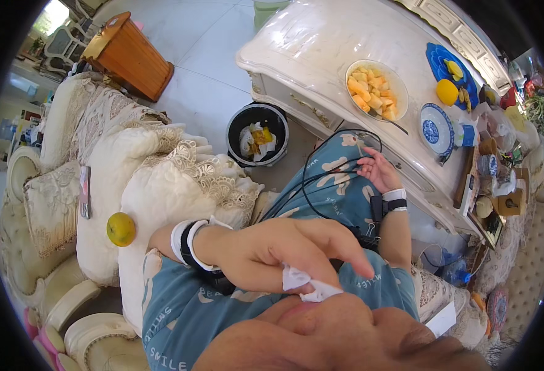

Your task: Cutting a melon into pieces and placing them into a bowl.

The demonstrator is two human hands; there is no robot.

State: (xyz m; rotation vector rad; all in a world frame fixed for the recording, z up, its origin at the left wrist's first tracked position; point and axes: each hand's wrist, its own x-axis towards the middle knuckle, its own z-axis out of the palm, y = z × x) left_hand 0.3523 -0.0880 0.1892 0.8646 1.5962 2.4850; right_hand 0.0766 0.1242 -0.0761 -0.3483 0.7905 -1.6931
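Observation:
My left hand point(272, 252) is raised in front of my mouth. Its fingers pinch a crumpled white tissue point(316, 285), which lies against my lips and chin. On my lap, my right hand point(379, 170) rests with loosely curled, parted fingers. A loop of black cable point(303, 178) crosses the blue printed trousers point(332, 185) and passes by those fingertips; I see no firm grip on it. Both wrists wear white bands with black straps. Beyond my knees, a bowl of cut orange and yellow fruit point(373, 90) stands on the glossy white table point(309, 41), a dark handle leaning out.
A black bin point(257, 134) with peels and tissue stands before the table. An orange-green citrus fruit point(121, 229) and a phone point(85, 192) lie on the white sofa cover point(160, 195). The table also holds a blue-and-white plate point(437, 129), a blue tray point(443, 62) and a yellow fruit point(447, 92).

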